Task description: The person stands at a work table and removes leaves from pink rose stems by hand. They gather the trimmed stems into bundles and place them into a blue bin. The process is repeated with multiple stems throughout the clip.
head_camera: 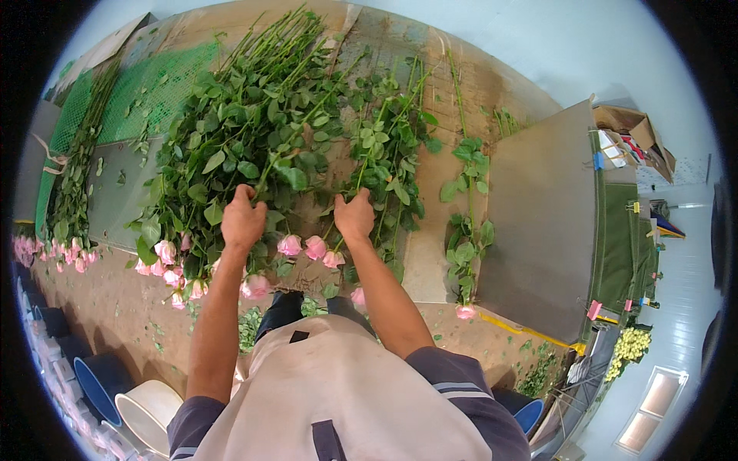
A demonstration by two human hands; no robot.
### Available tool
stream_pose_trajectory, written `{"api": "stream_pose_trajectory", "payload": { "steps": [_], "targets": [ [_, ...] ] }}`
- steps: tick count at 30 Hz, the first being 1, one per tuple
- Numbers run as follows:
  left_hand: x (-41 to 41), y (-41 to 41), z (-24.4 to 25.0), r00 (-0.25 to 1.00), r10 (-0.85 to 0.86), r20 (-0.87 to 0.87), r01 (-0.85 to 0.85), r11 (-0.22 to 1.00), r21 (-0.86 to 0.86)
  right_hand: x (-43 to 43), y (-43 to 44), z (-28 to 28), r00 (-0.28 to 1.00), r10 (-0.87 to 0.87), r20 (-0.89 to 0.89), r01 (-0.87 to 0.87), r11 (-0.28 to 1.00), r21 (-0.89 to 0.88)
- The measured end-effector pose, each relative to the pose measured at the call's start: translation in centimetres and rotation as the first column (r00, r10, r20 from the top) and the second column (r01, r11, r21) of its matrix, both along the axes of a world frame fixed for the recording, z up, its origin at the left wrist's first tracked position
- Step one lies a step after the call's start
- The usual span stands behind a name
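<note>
A large pile of pink roses lies left of centre, its green stems pointing to the far side and its blooms towards me. My left hand has its fingers closed round a rose stem at the pile's near right edge. To its right, my right hand pinches a leafy rose stem beside a smaller bunch. Pink rose blooms show between my forearms. A single long-stemmed rose lies apart on the right. Which bloom belongs to each held stem cannot be told.
Another rose bunch lies far left, by green netting. A grey board stands on the right, with an open cardboard box behind it. Blue and white tubs stand lower left. Fallen leaves dot the floor.
</note>
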State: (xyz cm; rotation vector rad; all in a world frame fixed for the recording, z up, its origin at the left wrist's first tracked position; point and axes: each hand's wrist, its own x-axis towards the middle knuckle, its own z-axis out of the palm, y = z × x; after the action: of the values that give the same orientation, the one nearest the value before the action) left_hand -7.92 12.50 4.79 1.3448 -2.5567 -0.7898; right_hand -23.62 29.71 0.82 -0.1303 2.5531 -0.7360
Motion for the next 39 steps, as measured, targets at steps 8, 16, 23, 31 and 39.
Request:
{"api": "stream_pose_trajectory", "payload": {
  "steps": [8,16,23,31,39],
  "targets": [
    [0.1,3.6,2.4,0.939,-0.284,-0.196,0.175,0.881,-0.441,0.4,3.7,3.0,0.994,-0.105,-0.006,0.09,0.877,-0.471],
    [-2.4,13.3,-3.2,0.933,-0.279,-0.228,0.35,0.851,0.391,3.7,4.0,-2.6,0.895,-0.184,0.406,0.426,0.621,-0.658],
    [-1.5,14.9,-5.5,0.963,-0.264,-0.062,0.265,0.865,0.426,4.2,3.7,-8.7,0.843,-0.213,0.494,0.527,0.505,-0.683],
    [-1.6,15.5,-1.7,0.962,-0.239,-0.131,0.272,0.822,0.5,3.5,4.1,-7.5,0.865,-0.1,0.492,0.459,0.556,-0.693],
    [2.5,13.8,-3.2,0.929,0.061,-0.365,0.304,0.437,0.847,2.7,10.6,5.5,0.999,-0.037,0.03,0.048,0.806,-0.59]
  ]
}}
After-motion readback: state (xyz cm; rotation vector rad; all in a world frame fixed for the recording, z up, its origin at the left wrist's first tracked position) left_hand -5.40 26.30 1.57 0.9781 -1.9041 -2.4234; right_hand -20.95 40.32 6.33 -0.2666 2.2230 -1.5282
